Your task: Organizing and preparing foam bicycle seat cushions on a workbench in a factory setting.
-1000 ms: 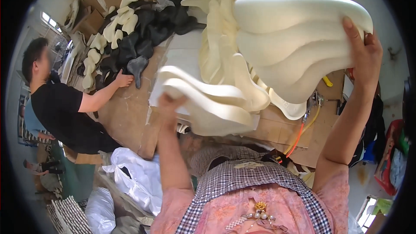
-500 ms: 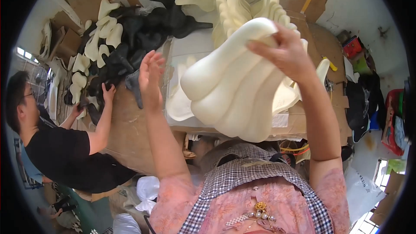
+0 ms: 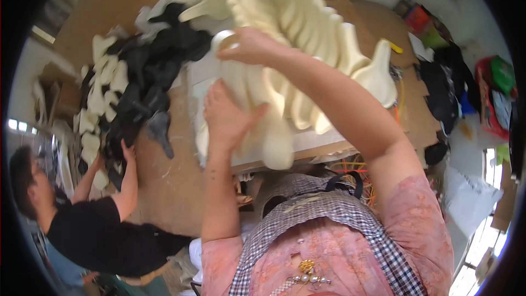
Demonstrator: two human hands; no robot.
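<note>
My right hand [image 3: 249,46] reaches across to the left. It is closed around the narrow top end of a bunch of cream saddle-shaped pads [image 3: 278,145], blurred by motion, whose broad ends hang downward. Just to the left of the bunch is my left hand [image 3: 226,118], open with thumb and fingers apart. I cannot tell whether its palm touches the pads. Behind my right forearm, a long row of similar pads [image 3: 312,22] stands on edge. One loose cream pad [image 3: 378,79] lies at the row's right end.
Black saddle-shaped pieces [image 3: 145,49] are heaped at the left of the cardboard-covered table [image 3: 170,183], with cream pieces [image 3: 101,85] beside them. A co-worker in a black shirt [image 3: 90,235] handles pieces there. A yellow-handled tool [image 3: 393,46] and dark bags [image 3: 441,85] are at the right.
My right hand has carried the bunch of pads left, bringing it close to my left hand, which has shifted right and down. The view has turned, and the standing row shows more.
</note>
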